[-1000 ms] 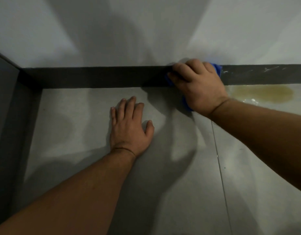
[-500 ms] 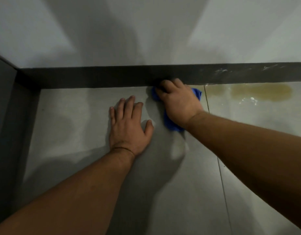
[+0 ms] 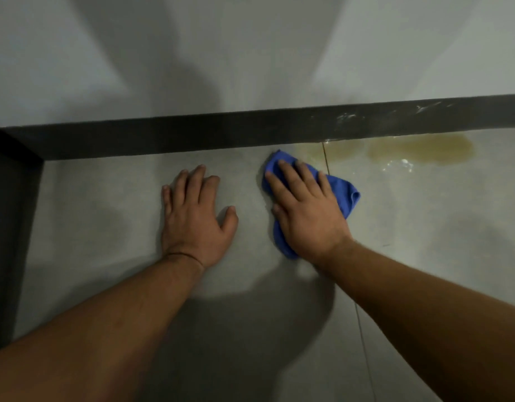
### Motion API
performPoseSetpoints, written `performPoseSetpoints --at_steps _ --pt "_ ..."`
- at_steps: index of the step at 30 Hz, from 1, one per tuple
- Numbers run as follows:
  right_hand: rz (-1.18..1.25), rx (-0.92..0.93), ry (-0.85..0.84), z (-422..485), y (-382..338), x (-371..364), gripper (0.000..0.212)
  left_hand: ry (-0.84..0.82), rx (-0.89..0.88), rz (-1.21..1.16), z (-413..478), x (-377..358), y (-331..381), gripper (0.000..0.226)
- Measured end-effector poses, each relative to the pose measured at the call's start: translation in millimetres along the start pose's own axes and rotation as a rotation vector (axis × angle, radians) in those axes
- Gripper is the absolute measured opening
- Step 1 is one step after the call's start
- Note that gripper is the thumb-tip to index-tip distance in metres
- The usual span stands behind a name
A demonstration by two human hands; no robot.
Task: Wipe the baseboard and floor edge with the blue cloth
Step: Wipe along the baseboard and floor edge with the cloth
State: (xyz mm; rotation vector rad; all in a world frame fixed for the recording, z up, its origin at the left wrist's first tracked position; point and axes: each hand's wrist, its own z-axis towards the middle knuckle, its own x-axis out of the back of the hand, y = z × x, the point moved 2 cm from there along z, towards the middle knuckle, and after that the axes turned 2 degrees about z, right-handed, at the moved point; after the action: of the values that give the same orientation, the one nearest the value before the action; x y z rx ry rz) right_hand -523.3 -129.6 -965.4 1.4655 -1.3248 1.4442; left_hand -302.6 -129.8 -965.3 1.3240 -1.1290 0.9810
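Observation:
A dark grey baseboard [image 3: 192, 134] runs across the foot of the pale wall. My right hand [image 3: 305, 210] lies flat on the blue cloth [image 3: 344, 192], pressing it onto the grey floor tile [image 3: 105, 216] a short way below the baseboard. The cloth sticks out beyond my fingertips, to the right of my hand and under my wrist. My left hand [image 3: 195, 216] rests palm down on the floor to the left, fingers spread, holding nothing.
A yellowish wet stain [image 3: 418, 147] lies on the floor against the baseboard at the right. White smears [image 3: 349, 117] mark the baseboard above it. A dark vertical panel [image 3: 12, 216] closes the corner on the left. A tile joint [image 3: 363, 338] runs down the floor.
My right hand has come down off the baseboard with the cloth and now presses it flat on the floor, slightly further from the wall. My left hand has stayed in place.

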Motion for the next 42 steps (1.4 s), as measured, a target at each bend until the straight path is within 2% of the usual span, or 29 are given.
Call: performPoseSetpoints --at_steps 3,7,12,14,18,21,24,29,32,37,42 --pt "0.027 0.065 -0.03 -26.5 19.5 1.2 0.057 -0.001 -0.008 -0.017 0.3 0.0 0.6 0.072" --pt "0.007 -0.047 -0.042 -25.0 55.3 10.6 0.064 -0.027 0.008 -0.01 -2.2 2.2 4.7 0.073" --pt "0.011 -0.119 -0.048 27.2 59.7 14.9 0.065 -0.088 -0.022 -0.036 -11.2 7.2 42.2 0.075" --pt "0.0 -0.085 -0.047 31.5 58.5 13.9 0.063 -0.133 -0.068 -0.059 -19.3 6.2 68.9 0.074" --pt "-0.008 0.119 -0.075 1.1 63.4 14.1 0.061 -0.234 -0.089 -0.115 -39.7 4.7 107.5 0.078" --pt "-0.011 0.152 -0.091 -28.8 78.2 15.6 0.06 -0.277 -0.135 -0.106 -46.7 6.2 119.3 0.081" --pt "0.018 0.063 -0.042 -40.2 94.9 15.5 0.061 -0.278 -0.103 -0.104 -41.6 4.4 124.1 0.079" --pt "0.077 -0.046 0.037 2.8 93.2 18.7 0.062 -0.23 -0.04 -0.083 -41.0 -4.9 129.6 0.071" --pt "0.078 -0.036 0.02 11.4 87.5 19.1 0.063 -0.19 -0.024 -0.068 -41.2 -4.4 134.8 0.065" --pt "0.021 0.066 0.023 -32.6 98.7 9.3 0.063 -0.111 -0.043 -0.107 -19.7 -7.1 158.0 0.056" --pt "-0.002 -0.039 0.018 -51.3 132.9 11.4 0.068 -0.109 -0.048 -0.102 15.5 -17.4 177.9 0.059"
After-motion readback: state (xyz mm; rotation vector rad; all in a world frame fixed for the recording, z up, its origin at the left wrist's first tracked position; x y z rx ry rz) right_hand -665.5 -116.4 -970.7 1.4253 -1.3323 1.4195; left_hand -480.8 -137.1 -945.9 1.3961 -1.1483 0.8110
